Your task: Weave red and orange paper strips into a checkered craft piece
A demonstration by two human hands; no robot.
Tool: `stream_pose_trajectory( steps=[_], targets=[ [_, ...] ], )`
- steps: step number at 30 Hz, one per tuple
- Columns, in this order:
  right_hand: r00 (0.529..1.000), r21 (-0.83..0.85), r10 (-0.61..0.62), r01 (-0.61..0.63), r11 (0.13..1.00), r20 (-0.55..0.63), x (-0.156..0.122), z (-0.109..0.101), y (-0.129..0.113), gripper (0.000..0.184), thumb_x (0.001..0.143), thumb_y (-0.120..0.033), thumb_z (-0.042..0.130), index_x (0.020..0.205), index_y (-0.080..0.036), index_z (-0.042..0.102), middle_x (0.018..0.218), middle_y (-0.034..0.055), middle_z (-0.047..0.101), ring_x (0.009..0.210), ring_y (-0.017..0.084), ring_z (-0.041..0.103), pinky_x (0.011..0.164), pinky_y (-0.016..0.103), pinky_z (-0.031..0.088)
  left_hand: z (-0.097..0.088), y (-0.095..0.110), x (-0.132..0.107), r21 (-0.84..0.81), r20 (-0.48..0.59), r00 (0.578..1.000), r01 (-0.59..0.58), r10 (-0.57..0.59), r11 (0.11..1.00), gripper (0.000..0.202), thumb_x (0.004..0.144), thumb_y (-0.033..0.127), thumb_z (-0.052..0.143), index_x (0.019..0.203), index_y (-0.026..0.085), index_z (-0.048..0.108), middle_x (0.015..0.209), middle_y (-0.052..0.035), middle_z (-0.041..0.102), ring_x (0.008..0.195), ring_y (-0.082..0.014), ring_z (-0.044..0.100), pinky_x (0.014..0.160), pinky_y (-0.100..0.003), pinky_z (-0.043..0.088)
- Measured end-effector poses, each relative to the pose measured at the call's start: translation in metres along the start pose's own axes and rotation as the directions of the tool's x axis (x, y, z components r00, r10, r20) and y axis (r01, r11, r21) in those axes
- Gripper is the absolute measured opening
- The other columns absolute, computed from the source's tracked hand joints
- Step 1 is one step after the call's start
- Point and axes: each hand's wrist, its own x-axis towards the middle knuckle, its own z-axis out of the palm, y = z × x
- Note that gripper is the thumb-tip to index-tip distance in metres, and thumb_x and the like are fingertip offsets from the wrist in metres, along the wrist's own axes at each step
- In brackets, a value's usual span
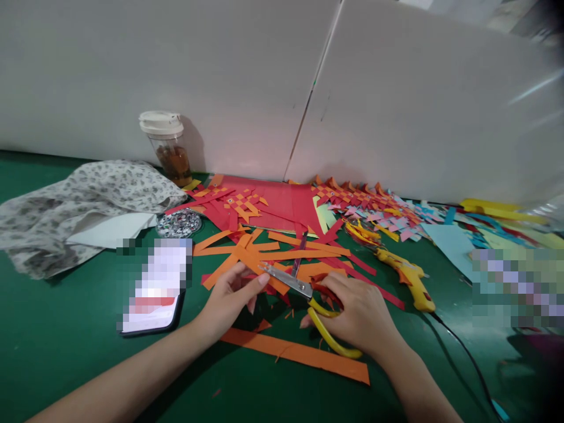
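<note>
My right hand [352, 305] is wrapped around the handles of a pair of scissors [293, 282] with yellow and red grips. Their metal blades point left, and the tips reach my left thumb. Between the thumb and fingers of my left hand [231, 296] is an orange paper strip [249, 258]; its held end is partly hidden. More orange strips [304, 254] and red ones [363, 264] lie loosely piled just beyond both hands. Closer to me, a wide orange strip [304, 352] rests flat on the table with small scraps around it.
A phone [156, 288], patterned cloth [88, 194] and lidded drink cup [170, 147] occupy the left. Red sheets [282, 205] and woven paper pieces [348, 194] lie by the wall [242, 88]. A yellow glue gun [405, 276] with a black cord is at right.
</note>
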Motion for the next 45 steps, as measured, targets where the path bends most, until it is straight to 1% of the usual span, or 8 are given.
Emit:
stream_pose_trajectory(
  steps=[3, 5, 10, 16, 26, 32, 37, 45],
  targets=[
    [1.000, 0.001, -0.005, 0.005, 1.000, -0.008, 0.000, 0.001, -0.001, 0.034, 0.065, -0.052, 0.061, 0.074, -0.019, 0.058, 0.068, 0.0028, 0.061, 0.058, 0.016, 0.056, 0.051, 0.025, 0.030, 0.000, 0.000, 0.001, 0.023, -0.053, 0.999, 0.012, -0.011, 1.000, 0.020, 0.076, 0.035, 0.061, 0.074, 0.016, 0.058, 0.065, 0.0021, 0.056, 0.038, -0.0033, 0.041, 0.036, -0.018, 0.033],
    [1.000, -0.001, 0.000, 0.000, 1.000, 0.001, 0.000, 0.001, -0.002, 0.035, 0.065, -0.053, 0.060, 0.074, -0.019, 0.057, 0.068, 0.0032, 0.061, 0.059, 0.017, 0.057, 0.051, 0.025, 0.030, 0.000, 0.001, 0.001, 0.024, -0.062, 0.998, 0.018, -0.017, 1.000, 0.019, 0.076, 0.035, 0.062, 0.075, 0.016, 0.058, 0.064, 0.0023, 0.055, 0.038, -0.0032, 0.041, 0.036, -0.018, 0.033],
    [0.999, -0.019, 0.007, -0.007, 1.000, 0.033, -0.001, 0.002, -0.005, 0.037, 0.066, -0.055, 0.058, 0.074, -0.019, 0.055, 0.068, 0.0035, 0.059, 0.060, 0.017, 0.056, 0.051, 0.025, 0.029, 0.000, -0.001, 0.002, 0.031, -0.040, 0.999, 0.028, -0.026, 0.999, 0.021, 0.073, 0.035, 0.064, 0.078, 0.015, 0.062, 0.066, 0.0002, 0.059, 0.038, -0.0035, 0.040, 0.036, -0.019, 0.033],
    [0.998, -0.048, 0.002, 0.001, 0.999, 0.057, 0.000, 0.001, -0.007, 0.037, 0.066, -0.054, 0.057, 0.076, -0.019, 0.054, 0.072, 0.0041, 0.060, 0.062, 0.019, 0.056, 0.053, 0.026, 0.030, -0.003, -0.005, 0.002, 0.048, -0.018, 0.998, 0.058, -0.057, 0.997, 0.022, 0.072, 0.036, 0.065, 0.076, 0.014, 0.062, 0.060, 0.0008, 0.058, 0.038, -0.0045, 0.042, 0.036, -0.019, 0.033],
    [1.000, -0.038, -0.019, 0.018, 0.999, -0.006, -0.001, 0.002, -0.006, 0.035, 0.067, -0.054, 0.057, 0.074, -0.019, 0.056, 0.066, 0.0038, 0.060, 0.058, 0.017, 0.056, 0.051, 0.025, 0.029, -0.003, -0.003, 0.002, 0.049, 0.002, 0.998, 0.056, -0.056, 0.997, 0.021, 0.073, 0.035, 0.064, 0.077, 0.014, 0.062, 0.056, 0.0034, 0.053, 0.037, -0.0040, 0.040, 0.035, -0.018, 0.031],
    [1.000, -0.091, -0.012, 0.013, 0.996, 0.008, 0.000, 0.002, -0.009, 0.039, 0.067, -0.057, 0.054, 0.076, -0.019, 0.054, 0.071, 0.0048, 0.059, 0.059, 0.018, 0.055, 0.051, 0.027, 0.030, -0.004, -0.009, 0.002, 0.113, 0.073, 0.994, 0.078, -0.087, 0.990, 0.022, 0.072, 0.036, 0.065, 0.078, 0.015, 0.064, 0.055, 0.0029, 0.054, 0.037, -0.0048, 0.041, 0.036, -0.019, 0.031],
    [0.999, -0.082, 0.004, -0.001, 0.997, 0.039, 0.001, 0.004, -0.010, 0.038, 0.067, -0.056, 0.054, 0.073, -0.018, 0.054, 0.067, 0.0032, 0.057, 0.056, 0.017, 0.053, 0.052, 0.026, 0.029, -0.005, -0.010, 0.002, 0.092, 0.067, 0.994, 0.082, -0.089, 0.992, 0.021, 0.072, 0.036, 0.065, 0.076, 0.016, 0.063, 0.052, 0.0044, 0.051, 0.035, -0.0042, 0.040, 0.035, -0.018, 0.029],
    [1.000, -0.069, 0.001, 0.000, 0.998, 0.021, 0.000, 0.006, -0.011, 0.039, 0.066, -0.056, 0.056, 0.071, -0.018, 0.056, 0.066, 0.0029, 0.057, 0.056, 0.016, 0.052, 0.051, 0.026, 0.027, -0.004, -0.008, 0.002, 0.075, 0.044, 0.993, 0.103, -0.107, 0.992, 0.023, 0.070, 0.037, 0.067, 0.070, 0.015, 0.060, 0.047, 0.0051, 0.049, 0.035, -0.0046, 0.040, 0.035, -0.018, 0.029]
  ],
)
